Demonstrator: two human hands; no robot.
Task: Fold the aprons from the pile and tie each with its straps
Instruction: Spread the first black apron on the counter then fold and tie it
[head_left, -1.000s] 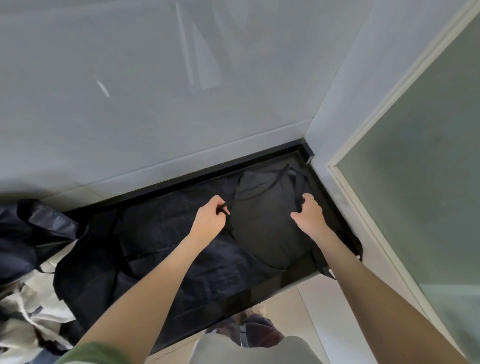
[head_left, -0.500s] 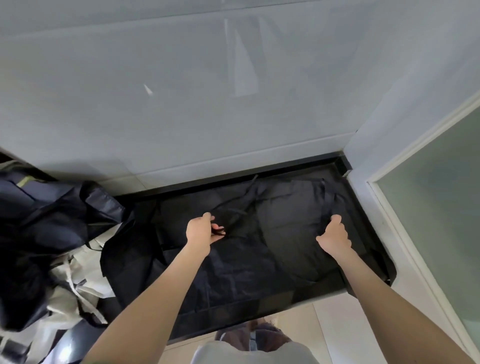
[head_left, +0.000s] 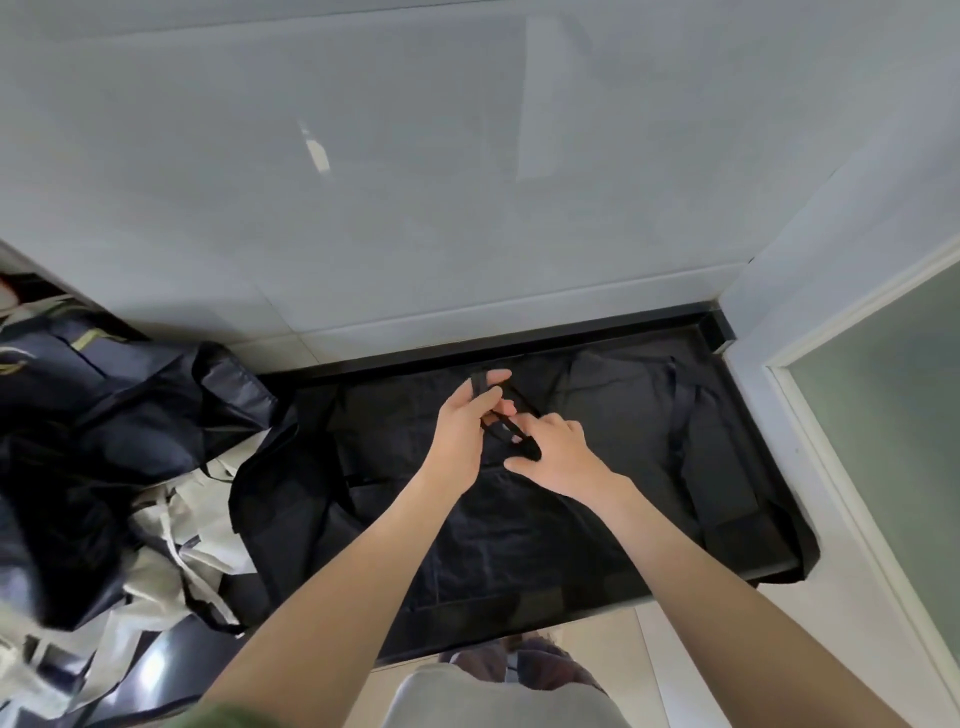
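A black apron (head_left: 613, 499) lies spread flat on the black counter (head_left: 597, 332), its right part folded over. My left hand (head_left: 465, 431) holds a thin black strap (head_left: 506, 415) looped over its fingers above the apron's middle. My right hand (head_left: 553, 452) pinches the same strap just to the right, the two hands nearly touching. A pile of dark navy and cream aprons (head_left: 104, 467) sits heaped at the left.
A grey tiled wall (head_left: 415, 182) rises right behind the counter. A white door frame with frosted glass (head_left: 883, 441) closes off the right side. The counter's front edge runs below my forearms, with pale floor beneath.
My right hand left the apron's right edge and came left to meet my left hand at the strap. My left hand lifted the strap slightly. The view shifted right and up.
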